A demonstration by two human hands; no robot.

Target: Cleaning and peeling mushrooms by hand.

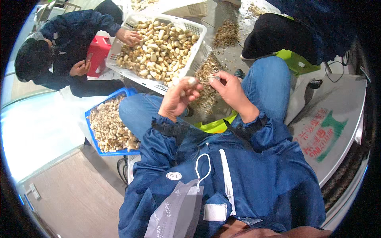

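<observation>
My left hand (180, 96) is palm up with its fingers curled around small pale mushrooms (193, 81), near the corner of a white plastic crate (151, 85). That crate holds many thick mushrooms (153, 56) with brownish stems. To its right, my right hand (230, 89) pinches a small, thin blade (215, 78) between thumb and fingers, apart from the left hand. Beneath both hands lies a pile of brown trimmings (207, 98) on the floor. At my left knee, a blue plastic basket (114, 154) is filled with smaller, pale mushroom pieces (110, 128).
A co-worker (74, 38) sits at the upper left beside a red stool (99, 52), one hand in the crate. Another person's dark-clothed leg (276, 38) is at the upper right, by a green stool (297, 62). A printed foam box (333, 119) stands at the right.
</observation>
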